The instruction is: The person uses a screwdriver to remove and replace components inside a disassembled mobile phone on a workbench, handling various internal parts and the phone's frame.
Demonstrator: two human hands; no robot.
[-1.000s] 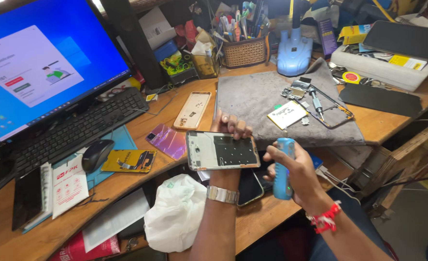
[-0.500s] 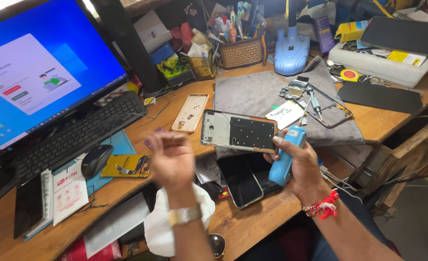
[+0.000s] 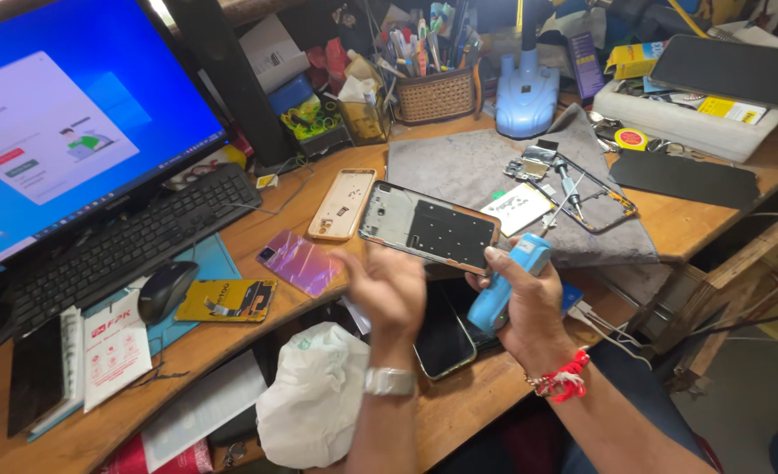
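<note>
a phone frame and a blue tool are held together in the right hand, fingers clamped on both, above the desk's front edge. the left hand is blurred beside the frame, fingers loosely apart and holding nothing. the frame is seemingly being readied for work; a steadying left-hand grip is judged needed next.

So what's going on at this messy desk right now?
A person sits at a wooden workbench doing phone repair. The right hand grips a blue handheld tool and also holds an opened phone frame by its edge. The left hand, blurred in motion, is empty and off the frame. Loose phone parts lie on a grey mat.
</note>
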